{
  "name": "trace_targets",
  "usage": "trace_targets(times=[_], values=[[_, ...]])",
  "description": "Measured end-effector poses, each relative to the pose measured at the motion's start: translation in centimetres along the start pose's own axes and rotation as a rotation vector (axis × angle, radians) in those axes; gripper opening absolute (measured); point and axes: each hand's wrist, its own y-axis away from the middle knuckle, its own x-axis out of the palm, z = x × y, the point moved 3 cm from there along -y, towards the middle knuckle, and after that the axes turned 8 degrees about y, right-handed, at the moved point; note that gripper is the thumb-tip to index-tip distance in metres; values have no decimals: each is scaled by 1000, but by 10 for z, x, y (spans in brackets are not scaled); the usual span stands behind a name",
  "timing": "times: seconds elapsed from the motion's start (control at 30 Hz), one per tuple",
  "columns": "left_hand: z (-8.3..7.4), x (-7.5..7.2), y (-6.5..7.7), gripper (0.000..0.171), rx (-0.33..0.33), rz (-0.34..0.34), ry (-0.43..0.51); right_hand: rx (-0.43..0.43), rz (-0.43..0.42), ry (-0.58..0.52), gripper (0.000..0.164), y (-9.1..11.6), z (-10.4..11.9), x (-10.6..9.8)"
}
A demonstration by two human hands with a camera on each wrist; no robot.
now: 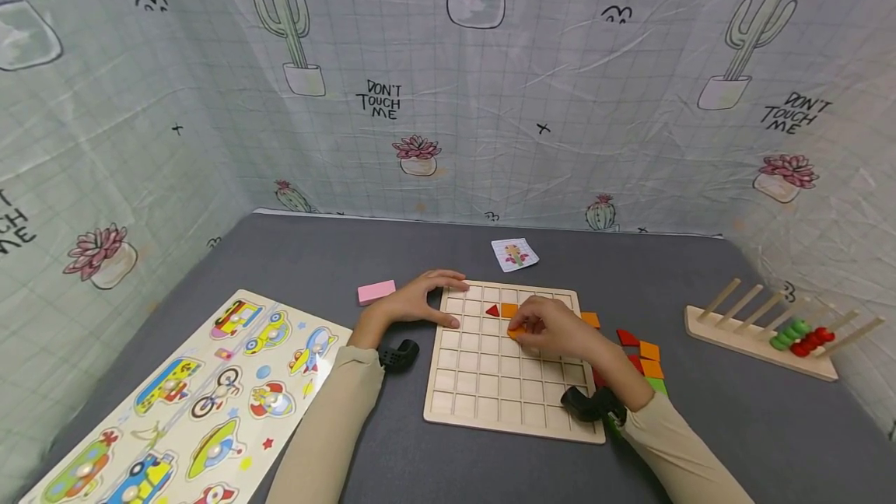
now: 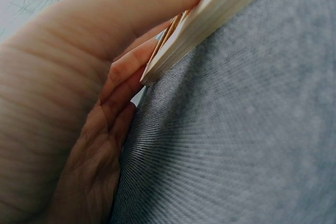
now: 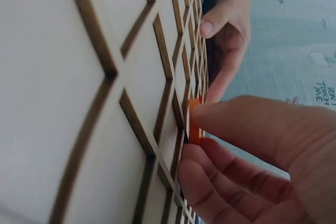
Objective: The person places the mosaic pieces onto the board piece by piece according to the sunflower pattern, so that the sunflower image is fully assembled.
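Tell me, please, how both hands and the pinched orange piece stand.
Left hand touching grid board at far-left corner. Right hand pinching orange piece at the grid; contact unclear. No obstruction seen between piece and board.

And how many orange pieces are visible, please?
5 orange pieces: one in the right hand, one on the board, one beside its right edge, two farther right. The right arm may hide more.

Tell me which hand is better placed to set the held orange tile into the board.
The right hand, I'd judge: it pinches the orange tile at the board, and loose tiles lie on that side. The left hand is at the board's left edge and holds no tile.
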Motion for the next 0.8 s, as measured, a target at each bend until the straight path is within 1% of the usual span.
trace_targets(times=[0.17,0.4,0.63,0.8], values=[[-1,0,0,64,10,4,0,12,-15,-4,7,-5,0,1],[0,0,0,64,1,2,-3,39,-21,-10,7,-8,0,2],[-1,0,1,63,2,-2,5,8,-26,25,7,-10,1,3],[-1,0,0,63,2,-1,0,12,-19,21,8,-9,0,3]])
